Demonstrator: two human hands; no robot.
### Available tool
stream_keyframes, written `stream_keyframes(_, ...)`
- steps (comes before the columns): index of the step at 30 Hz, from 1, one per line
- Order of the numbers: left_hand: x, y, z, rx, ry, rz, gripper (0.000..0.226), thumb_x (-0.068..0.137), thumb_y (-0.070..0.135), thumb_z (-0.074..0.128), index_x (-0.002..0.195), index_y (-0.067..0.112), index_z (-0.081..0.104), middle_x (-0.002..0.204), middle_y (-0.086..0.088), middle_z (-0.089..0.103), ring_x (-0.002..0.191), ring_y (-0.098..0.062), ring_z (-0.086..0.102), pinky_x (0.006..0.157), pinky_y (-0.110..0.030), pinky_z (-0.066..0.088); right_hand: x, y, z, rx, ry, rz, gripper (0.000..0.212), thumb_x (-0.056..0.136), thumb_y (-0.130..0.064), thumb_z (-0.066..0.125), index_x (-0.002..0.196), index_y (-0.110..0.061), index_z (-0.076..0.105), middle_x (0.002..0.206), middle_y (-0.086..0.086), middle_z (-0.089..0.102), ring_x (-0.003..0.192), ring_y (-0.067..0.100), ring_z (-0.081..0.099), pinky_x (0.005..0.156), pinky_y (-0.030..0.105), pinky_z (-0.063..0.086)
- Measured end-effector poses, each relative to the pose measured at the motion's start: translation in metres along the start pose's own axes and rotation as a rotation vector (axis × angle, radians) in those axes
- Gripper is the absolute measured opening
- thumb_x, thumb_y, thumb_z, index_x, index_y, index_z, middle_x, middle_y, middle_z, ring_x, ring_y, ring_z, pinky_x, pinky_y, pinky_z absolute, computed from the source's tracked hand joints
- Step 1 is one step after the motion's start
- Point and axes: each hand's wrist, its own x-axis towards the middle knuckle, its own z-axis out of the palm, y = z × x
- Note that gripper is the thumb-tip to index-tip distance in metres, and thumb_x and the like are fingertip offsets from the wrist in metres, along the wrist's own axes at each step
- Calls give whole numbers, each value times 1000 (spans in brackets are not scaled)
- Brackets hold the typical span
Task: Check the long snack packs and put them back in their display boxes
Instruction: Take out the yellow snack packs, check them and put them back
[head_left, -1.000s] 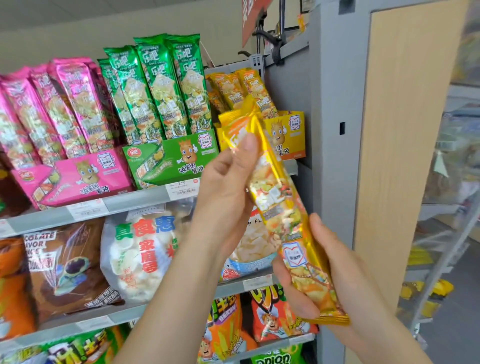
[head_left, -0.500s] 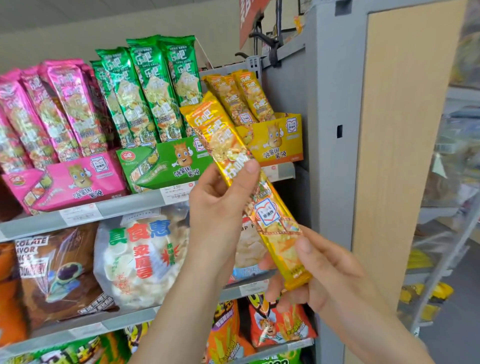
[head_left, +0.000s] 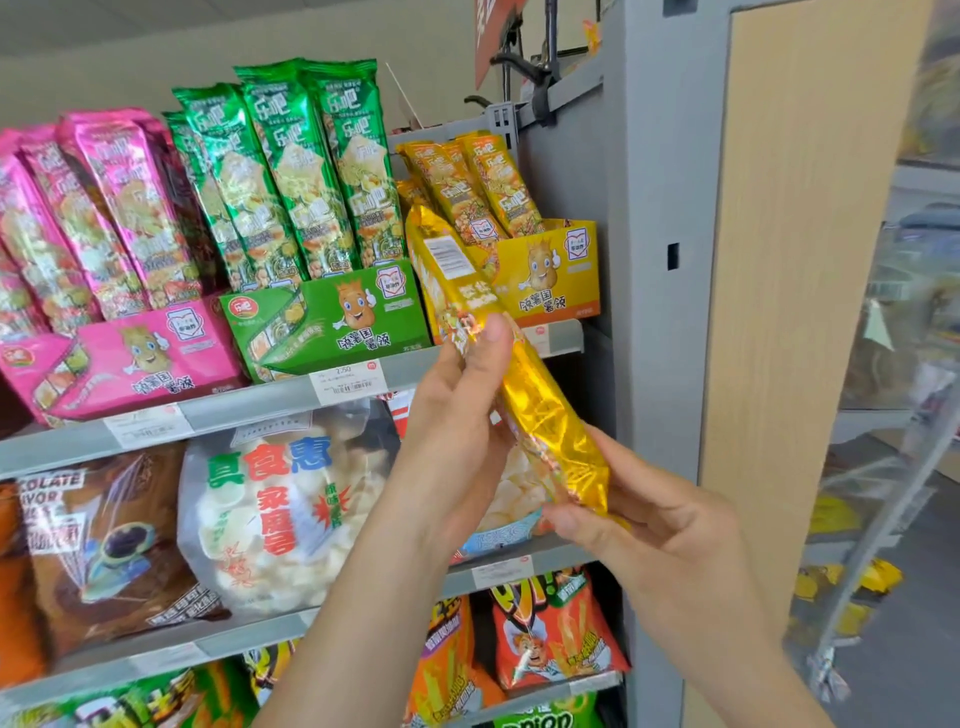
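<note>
— The fingers (head_left: 574, 519), what have they got hold of?

— One long yellow snack pack (head_left: 540, 400), held between both hands. The right hand (head_left: 665, 535) pinches its lower end, thumb on top and fingers curled beneath. The left hand (head_left: 452, 421) grips it at the middle, with the thumb pressed on the front and the other fingers hidden behind the foil.

— And how does the pack lie?

— Tilted, in the air in front of the top shelf's (head_left: 249, 410) right end. Its upper end, with a white printed label, covers the left corner of the yellow display box (head_left: 561, 275).

— What is around it?

— More yellow packs (head_left: 483, 182) stand upright in that box. The green box (head_left: 332, 317) is just beside it on the left with its green packs (head_left: 291, 171), then the pink box (head_left: 130, 364) and pink packs (head_left: 119, 208). The grey shelf post (head_left: 654, 260) is close on the right. A bag of white puffs (head_left: 280, 509) sits on the shelf below, partly behind the left wrist.
</note>
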Motion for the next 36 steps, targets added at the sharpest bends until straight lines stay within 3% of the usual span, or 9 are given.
stream_keyframes(4,2,-3,-5,5,11,42,45,73,30,75,112,11,63,87,-1,67,80,-15,64,71,-29,55,-3,3,2,-258,66,-200,67,73,-39,83,132,-48,53,109,-14,71,93,9,70,77,16,55)
stream_keyframes(9,4,1,-8,-134,-49,34,54,75,26,69,122,3,54,98,-12,67,84,-24,64,74,-39,57,2,-4,2,136,19,73,67,69,-65,74,128,-37,58,112,-2,71,90,22,73,72,28,59)
stream_keyframes(12,4,1,-9,-205,-169,34,46,85,21,57,126,0,48,115,-18,67,95,-27,66,84,-42,55,7,-5,0,137,14,102,36,81,-44,68,116,-36,65,99,0,76,77,20,74,64,22,57)
stream_keyframes(15,8,4,-6,-181,-159,-10,51,91,27,53,131,-3,46,121,-22,65,102,-30,66,90,-44,53,6,-3,2,74,49,55,32,74,-36,68,104,-49,71,94,-7,77,73,12,73,60,18,56)
stream_keyframes(18,14,5,1,-61,-30,13,61,81,42,62,126,1,54,103,-11,72,85,-20,69,74,-37,58,4,4,4,-273,125,-95,38,75,-43,67,109,-61,63,89,-25,73,76,-2,70,67,12,55)
stream_keyframes(21,18,5,4,-39,58,56,41,76,36,68,107,10,65,80,-2,69,68,-16,65,63,-33,57,5,9,3,-781,182,-344,42,87,-33,68,129,-27,62,81,-28,65,76,-10,60,69,-6,40)
stream_keyframes(25,19,3,5,-134,89,32,23,86,24,65,103,10,62,71,-7,62,56,-17,62,54,-30,54,6,19,1,-1030,215,-543,51,81,-25,68,128,-4,61,73,-5,69,64,-7,45,63,12,42)
stream_keyframes(32,25,8,0,-222,76,24,15,90,21,60,100,11,63,70,-6,62,55,-16,60,50,-26,51,4,11,7,-597,75,-162,41,98,-55,33,137,-50,41,95,-30,67,88,-6,65,68,1,45)
stream_keyframes(36,25,9,2,-246,-16,7,31,83,31,60,109,16,63,67,-2,57,52,-13,54,49,-24,47,9,11,8,-176,7,147,37,84,-57,51,121,-49,55,101,-21,72,88,3,71,68,13,53)
